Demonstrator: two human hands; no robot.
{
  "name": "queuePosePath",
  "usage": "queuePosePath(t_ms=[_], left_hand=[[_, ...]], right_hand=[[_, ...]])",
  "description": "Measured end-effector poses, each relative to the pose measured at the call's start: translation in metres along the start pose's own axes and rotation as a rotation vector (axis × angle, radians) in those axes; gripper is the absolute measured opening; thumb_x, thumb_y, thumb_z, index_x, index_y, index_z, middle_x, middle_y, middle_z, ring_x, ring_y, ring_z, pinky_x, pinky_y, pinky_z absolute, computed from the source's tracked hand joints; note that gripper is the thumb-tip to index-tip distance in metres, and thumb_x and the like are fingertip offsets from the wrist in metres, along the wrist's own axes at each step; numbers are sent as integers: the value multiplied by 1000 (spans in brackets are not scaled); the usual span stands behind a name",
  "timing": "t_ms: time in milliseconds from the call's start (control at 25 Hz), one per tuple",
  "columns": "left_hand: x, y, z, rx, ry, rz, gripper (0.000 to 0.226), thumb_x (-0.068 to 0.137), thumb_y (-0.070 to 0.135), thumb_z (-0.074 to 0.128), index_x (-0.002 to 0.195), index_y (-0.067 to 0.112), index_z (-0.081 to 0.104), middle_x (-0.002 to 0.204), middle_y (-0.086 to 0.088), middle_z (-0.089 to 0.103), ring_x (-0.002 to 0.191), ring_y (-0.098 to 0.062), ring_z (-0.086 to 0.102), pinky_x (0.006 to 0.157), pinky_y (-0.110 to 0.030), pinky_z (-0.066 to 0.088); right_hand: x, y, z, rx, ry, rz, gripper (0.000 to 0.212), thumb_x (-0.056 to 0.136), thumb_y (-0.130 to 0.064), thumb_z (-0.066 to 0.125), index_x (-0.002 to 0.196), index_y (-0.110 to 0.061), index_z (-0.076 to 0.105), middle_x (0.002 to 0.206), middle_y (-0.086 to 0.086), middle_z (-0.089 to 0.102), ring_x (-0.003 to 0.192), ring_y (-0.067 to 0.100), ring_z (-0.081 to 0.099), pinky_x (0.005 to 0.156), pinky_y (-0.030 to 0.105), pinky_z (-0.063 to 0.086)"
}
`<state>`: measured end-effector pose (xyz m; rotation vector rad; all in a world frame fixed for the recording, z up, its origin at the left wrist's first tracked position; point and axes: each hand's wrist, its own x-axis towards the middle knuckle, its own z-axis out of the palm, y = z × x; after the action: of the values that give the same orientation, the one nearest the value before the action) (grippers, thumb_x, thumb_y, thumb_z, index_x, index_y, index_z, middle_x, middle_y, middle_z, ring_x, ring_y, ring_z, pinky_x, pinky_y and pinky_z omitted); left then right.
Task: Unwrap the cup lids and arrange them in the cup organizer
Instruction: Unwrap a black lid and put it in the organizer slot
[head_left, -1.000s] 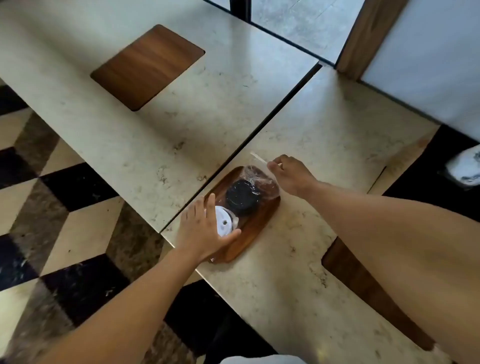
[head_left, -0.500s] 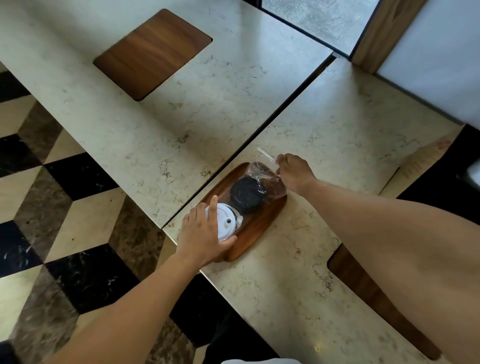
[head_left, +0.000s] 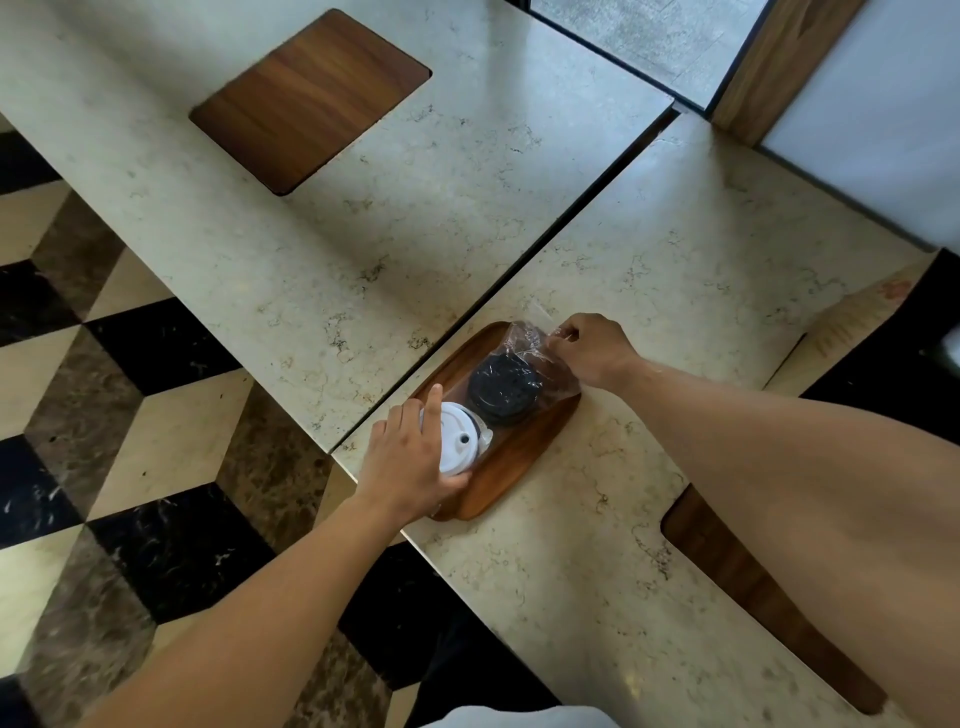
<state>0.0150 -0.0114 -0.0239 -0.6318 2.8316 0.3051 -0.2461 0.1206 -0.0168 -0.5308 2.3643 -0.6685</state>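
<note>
We see an oblong, rounded brown wooden tray (head_left: 524, 457) on the speckled stone table (head_left: 675, 322), its long axis running diagonally. On the tray's near end sits a round white plastic lid stack (head_left: 457, 439), our left hand (head_left: 410, 462) curled around it. Beside it, black lids (head_left: 504, 387) lie inside crinkled clear plastic wrap (head_left: 530, 343), its far end pinched by our right hand (head_left: 592, 351).
</note>
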Motion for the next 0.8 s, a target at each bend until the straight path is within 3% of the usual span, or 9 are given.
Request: queuePosePath(t_ms=[80, 200, 320, 440, 560, 680, 800], left_hand=[[0, -1, -3, -12, -6, 33, 114, 71, 68, 68, 155, 8, 18, 129, -12, 50, 114, -28, 50, 91, -42, 45], [-2, -2, -8, 3, -16, 100, 113, 71, 65, 69, 155, 9, 19, 127, -12, 51, 112, -28, 50, 90, -43, 45], [-2, 0, -13, 27, -14, 192, 112, 69, 65, 71, 154, 12, 21, 126, -11, 52, 110, -28, 51, 90, -43, 46], [0, 13, -18, 39, -16, 296, 112, 67, 68, 69, 153, 12, 23, 125, -12, 52, 109, -29, 52, 90, -45, 48], [3, 38, -18, 60, -48, 401, 113, 65, 63, 75, 152, 9, 28, 125, -13, 53, 108, -32, 53, 90, -47, 48], [4, 66, -10, 112, -70, 543, 114, 61, 53, 83, 151, 5, 33, 125, -16, 56, 107, -37, 56, 89, -49, 47], [5, 98, 1, 151, -106, 695, 117, 60, 56, 81, 152, 6, 29, 129, -15, 55, 111, -37, 55, 94, -49, 47]], right_hand=[[-10, 0, -2, 11, 25, 2, 26, 90, -43, 68, 98, -19, 65, 91, -6, 59, 82, 13, 56, 67, 24, 43], [-31, 10, -8, -6, 32, 17, 28, 89, -36, 70, 76, -15, 58, 71, -4, 53, 65, 14, 48, 52, 24, 34], [-55, 26, -14, 25, 38, 52, 36, 88, -35, 72, 68, -10, 56, 67, 6, 53, 62, 17, 45, 54, 29, 33], [-85, 53, -18, 132, 93, 121, 39, 86, -32, 76, 61, -10, 57, 64, 5, 57, 59, 15, 50, 54, 26, 34], [-122, 92, -14, 260, 181, 226, 32, 87, -29, 77, 64, -14, 60, 64, 1, 61, 59, 13, 55, 52, 27, 39], [-163, 134, -4, 333, 267, 320, 25, 91, -27, 73, 79, -6, 69, 71, 6, 66, 67, 19, 63, 61, 34, 53], [-215, 175, 4, 409, 347, 397, 25, 91, -26, 73, 75, -7, 71, 69, 7, 67, 66, 17, 63, 58, 33, 51]])
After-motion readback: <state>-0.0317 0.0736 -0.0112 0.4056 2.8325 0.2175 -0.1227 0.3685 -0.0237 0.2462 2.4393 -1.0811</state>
